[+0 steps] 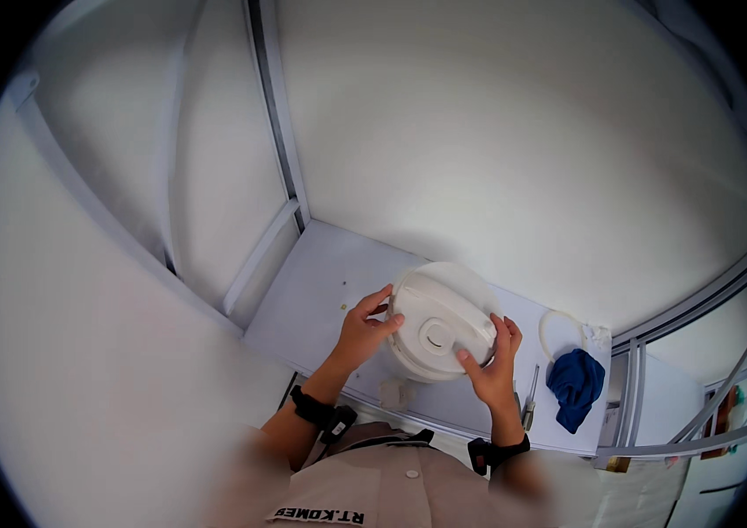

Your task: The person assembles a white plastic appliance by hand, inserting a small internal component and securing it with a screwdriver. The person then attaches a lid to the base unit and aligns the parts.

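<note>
Here, in the head view, you hold a round white plastic appliance lid (437, 327) between both hands, above the pale grey surface (320, 295) set against the white wall. Your left hand (363, 330) grips the lid's left rim, fingers (377, 301) curled over the edge and clamped on it. Your right hand (492, 365) holds the lower right rim, thumb laid across the face near the small oval recess at the centre, fingers closed on the edge too. The lid sits directly between the two hands, tilted so its face turns toward you; being round, it shows no long axis, and neither hand is clearly nearer. To your right, well apart from the lid, a crumpled blue cloth (575, 385) lies on the surface, a thin metal tool (531, 400) just beside it, and a loop of white tubing (558, 330) behind.
</note>
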